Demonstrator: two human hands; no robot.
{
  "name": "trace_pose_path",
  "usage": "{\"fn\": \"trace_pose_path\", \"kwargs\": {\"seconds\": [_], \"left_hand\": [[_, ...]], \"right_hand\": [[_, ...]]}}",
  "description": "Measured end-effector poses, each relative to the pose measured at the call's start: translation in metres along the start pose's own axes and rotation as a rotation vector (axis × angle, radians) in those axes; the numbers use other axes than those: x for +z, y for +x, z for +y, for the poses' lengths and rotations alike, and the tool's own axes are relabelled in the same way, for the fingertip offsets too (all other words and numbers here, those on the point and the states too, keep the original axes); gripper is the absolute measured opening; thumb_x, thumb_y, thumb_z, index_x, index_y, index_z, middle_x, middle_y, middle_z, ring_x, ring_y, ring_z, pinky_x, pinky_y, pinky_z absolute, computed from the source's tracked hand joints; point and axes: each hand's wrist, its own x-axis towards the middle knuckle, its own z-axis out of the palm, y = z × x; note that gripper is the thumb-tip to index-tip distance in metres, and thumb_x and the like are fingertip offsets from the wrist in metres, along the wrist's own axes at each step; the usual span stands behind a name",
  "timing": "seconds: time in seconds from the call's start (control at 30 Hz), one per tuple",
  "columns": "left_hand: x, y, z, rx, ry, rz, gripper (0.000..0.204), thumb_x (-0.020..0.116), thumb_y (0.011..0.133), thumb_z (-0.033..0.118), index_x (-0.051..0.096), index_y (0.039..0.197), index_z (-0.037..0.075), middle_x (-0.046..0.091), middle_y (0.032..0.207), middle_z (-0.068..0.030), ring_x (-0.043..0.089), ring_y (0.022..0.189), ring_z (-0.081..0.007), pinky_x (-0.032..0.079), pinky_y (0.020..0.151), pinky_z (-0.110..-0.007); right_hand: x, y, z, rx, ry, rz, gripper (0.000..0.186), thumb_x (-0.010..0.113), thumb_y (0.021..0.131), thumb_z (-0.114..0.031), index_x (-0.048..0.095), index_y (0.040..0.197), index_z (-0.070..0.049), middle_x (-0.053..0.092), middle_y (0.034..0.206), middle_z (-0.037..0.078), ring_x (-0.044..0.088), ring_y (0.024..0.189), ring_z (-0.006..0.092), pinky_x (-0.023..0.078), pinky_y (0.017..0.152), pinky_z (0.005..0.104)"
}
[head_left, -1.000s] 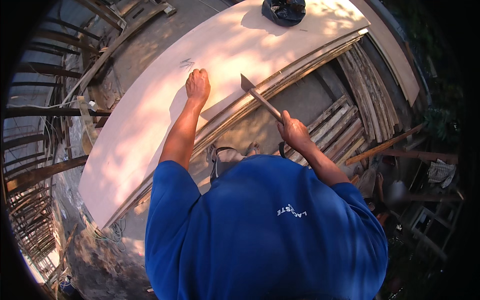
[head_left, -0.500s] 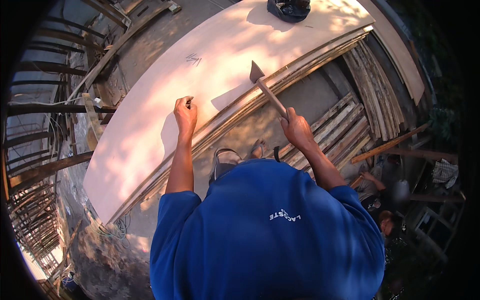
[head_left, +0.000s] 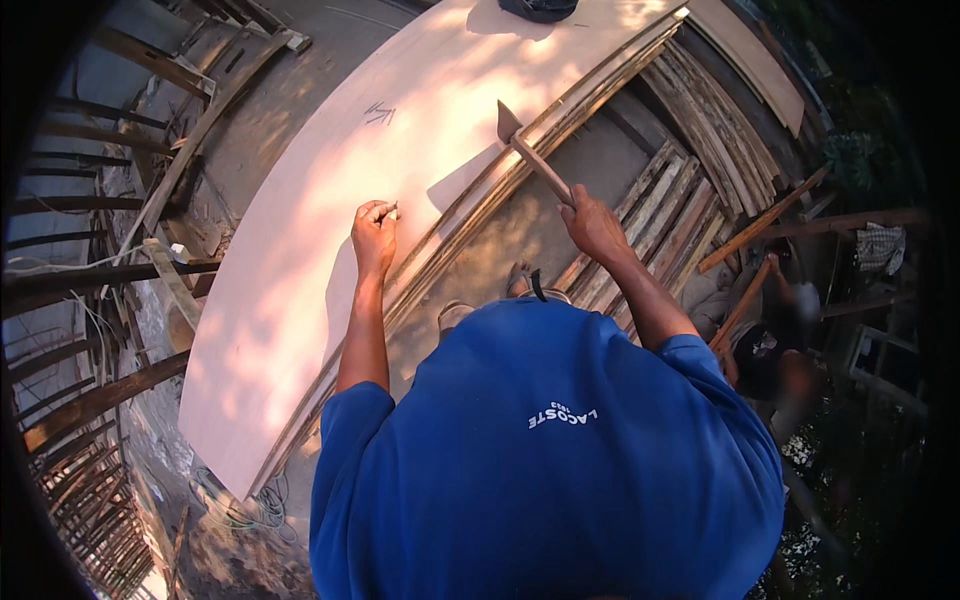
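Note:
My right hand (head_left: 597,228) is closed around the wooden handle of a hatchet (head_left: 541,171). Its broad, dark metal head is raised near the edge of a large plywood sheet (head_left: 290,230). Over the sheet, my left hand (head_left: 374,238) is closed in a pinch, fingertips together. Something small shows at those fingertips, too small to name. Beyond that hand, a little heap of thin dark nails (head_left: 379,113) lies loose on the plywood. A black bag-like bundle (head_left: 540,8) sits on the sheet's far part, cut off by the picture's top.
The plywood rests on a stack of boards (head_left: 450,235). More weathered planks (head_left: 660,215) lie on the right. At lower right a co-worker (head_left: 770,340) holds a long piece of wood. Timber beams (head_left: 110,400) line the left, with coiled cord (head_left: 250,505) by the sheet's near corner.
My left hand has turned, its fingertips now pointing right. The hatchet stays raised in my right hand. The view has shifted, and the co-worker's arm and length of wood show more.

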Motion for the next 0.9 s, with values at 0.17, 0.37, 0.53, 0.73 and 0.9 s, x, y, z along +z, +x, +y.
{"fn": "trace_pose_path", "kwargs": {"seconds": [0.17, 0.37, 0.53, 0.73, 0.9], "left_hand": [[-0.006, -0.002, 0.008, 0.124, -0.007, 0.082, 0.016, 0.072, 0.092, 0.009, 0.076, 0.101, -0.003, 0.070, 0.106, -0.0123, 0.069, 0.091, -0.0190, 0.055, 0.084, -0.033], [0.012, 0.002, 0.003, 0.147, -0.058, -0.058, 0.020, 0.078, 0.091, 0.019, 0.079, 0.102, 0.002, 0.078, 0.088, -0.0119, 0.073, 0.080, -0.0162, 0.057, 0.076, -0.033], [0.031, 0.003, -0.008, 0.348, 0.064, -0.029, 0.018, 0.077, 0.090, 0.028, 0.082, 0.093, 0.011, 0.080, 0.097, -0.0064, 0.071, 0.098, -0.0266, 0.053, 0.086, -0.042], [0.037, 0.002, -0.006, 0.420, 0.133, -0.013, 0.016, 0.076, 0.090, 0.030, 0.081, 0.091, 0.015, 0.080, 0.101, -0.0010, 0.070, 0.105, -0.0251, 0.046, 0.096, -0.041], [0.035, 0.000, -0.008, 0.438, 0.198, -0.008, 0.016, 0.076, 0.090, 0.031, 0.081, 0.093, 0.017, 0.080, 0.103, -0.0004, 0.069, 0.107, -0.0241, 0.045, 0.095, -0.043]], "right_hand": [[0.038, 0.002, -0.005, 0.100, -0.002, 0.139, 0.033, 0.062, 0.102, -0.027, 0.047, 0.116, -0.002, 0.069, 0.091, 0.034, 0.067, 0.089, 0.0559, 0.051, 0.079, 0.0641], [0.066, -0.002, -0.009, 0.093, 0.002, 0.136, 0.034, 0.062, 0.102, -0.029, 0.049, 0.114, 0.000, 0.069, 0.091, 0.034, 0.068, 0.087, 0.0540, 0.052, 0.078, 0.0623], [0.086, -0.062, -0.060, 0.314, 0.469, 0.014, 0.037, 0.062, 0.104, -0.033, 0.055, 0.113, 0.002, 0.063, 0.079, 0.015, 0.063, 0.059, 0.0265, 0.052, 0.052, 0.0426], [0.103, -0.107, -0.094, 0.205, 0.475, 0.080, 0.036, 0.064, 0.104, -0.034, 0.060, 0.117, 0.000, 0.068, 0.081, 0.020, 0.068, 0.065, 0.0312, 0.052, 0.060, 0.0456], [0.052, -0.119, -0.162, 0.034, 0.425, 0.235, 0.031, 0.064, 0.105, -0.030, 0.057, 0.118, -0.002, 0.069, 0.085, 0.022, 0.070, 0.076, 0.0427, 0.052, 0.067, 0.0513]]}}
